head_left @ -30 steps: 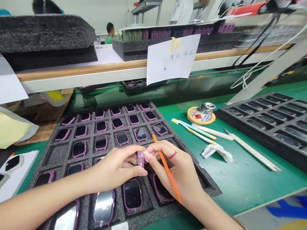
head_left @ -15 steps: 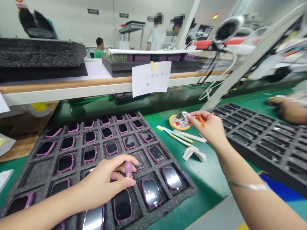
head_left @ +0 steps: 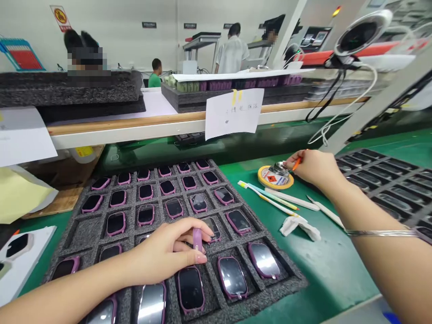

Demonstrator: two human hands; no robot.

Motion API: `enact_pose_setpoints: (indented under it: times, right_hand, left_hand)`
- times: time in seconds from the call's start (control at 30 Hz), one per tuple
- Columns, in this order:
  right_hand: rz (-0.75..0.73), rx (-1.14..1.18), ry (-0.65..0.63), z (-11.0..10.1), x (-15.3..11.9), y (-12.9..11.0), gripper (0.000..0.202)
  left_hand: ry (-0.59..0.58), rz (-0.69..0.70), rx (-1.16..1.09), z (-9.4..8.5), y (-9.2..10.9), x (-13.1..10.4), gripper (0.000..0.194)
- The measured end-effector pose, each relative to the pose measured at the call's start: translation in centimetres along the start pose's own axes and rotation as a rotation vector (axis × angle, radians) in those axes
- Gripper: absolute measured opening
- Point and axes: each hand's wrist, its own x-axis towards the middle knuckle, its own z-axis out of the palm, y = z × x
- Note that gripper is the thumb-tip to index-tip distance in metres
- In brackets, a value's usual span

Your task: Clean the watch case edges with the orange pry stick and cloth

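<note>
My left hand pinches a purple smartwatch case, turned edge-on between thumb and fingers, above a dark foam tray. Purple-framed watches with black screens, such as one watch, lie in the tray's compartments. My right hand is closed around a slim orange stick; its working end is hidden. The fingertips are at a shiny metal cap on a round, yellow-rimmed container; whether they touch it I cannot tell.
A toothbrush, a white flat stick, a pale-handled blade and a crumpled white cloth lie between the trays. Another foam tray sits right. A shelf with a hanging paper sign crosses behind; people are beyond.
The view has turned left, so the scene sits further right. My left hand still grips the watch case over the tray. My right hand has rotated, its back now upward, beside the metal cap.
</note>
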Motion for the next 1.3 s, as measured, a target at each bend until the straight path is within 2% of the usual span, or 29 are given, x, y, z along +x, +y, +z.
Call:
enact_pose_setpoints:
  times: [0.1,0.2,0.27,0.33,0.37,0.43,0.5,0.73,0.97,1.13,1.2,1.3]
  right_hand:
    - [-0.008,0.071,0.058,-0.5,-1.8,-2.2,0.033]
    - [-0.056,0.213,0.060,-0.3,-6.4,-5.5,0.027]
    - [-0.136,0.392,-0.029,0.4,-10.9,-7.9,0.027]
    - [-0.255,0.788,-0.156,1.3,-15.5,-9.9,0.023]
    - [-0.281,0.880,-0.190,1.8,-17.7,-10.6,0.017]
    - [-0.311,0.964,-0.229,2.7,-20.9,-11.8,0.008]
    - [-0.294,1.007,-0.257,3.4,-22.5,-12.6,0.004]
    - [-0.217,0.983,-0.261,4.8,-22.4,-13.8,0.007]
    - [-0.213,0.995,-0.274,5.0,-23.0,-13.5,0.010]
    - [-0.232,0.917,-0.195,5.0,-22.3,-13.6,0.012]
    - [-0.255,0.878,-0.198,4.9,-22.2,-13.6,0.012]
    - [-0.230,0.955,-0.196,4.7,-22.4,-13.6,0.011]
  left_hand:
    - [-0.002,0.006,0.003,0.0,0.0,0.1,0.028]
    - [-0.002,0.000,-0.003,0.0,-0.1,0.1,0.029]
    - [-0.003,0.001,-0.014,0.1,-0.2,0.1,0.029]
    - [-0.003,0.013,-0.024,0.1,-0.3,0.1,0.029]
    - [-0.003,0.019,-0.027,0.1,-0.4,0.0,0.029]
    - [-0.008,0.031,-0.036,0.2,-0.4,0.1,0.030]
    - [-0.016,0.042,-0.042,0.2,-0.5,0.1,0.031]
    - [0.009,0.071,-0.034,0.4,-0.6,0.5,0.029]
    - [0.029,0.078,0.016,0.6,-0.6,0.3,0.033]
    - [0.025,0.103,0.030,0.7,-0.5,0.2,0.028]
    - [0.032,0.081,0.002,0.7,-0.5,0.1,0.033]
    - [0.027,0.041,-0.029,0.6,-0.5,0.2,0.037]
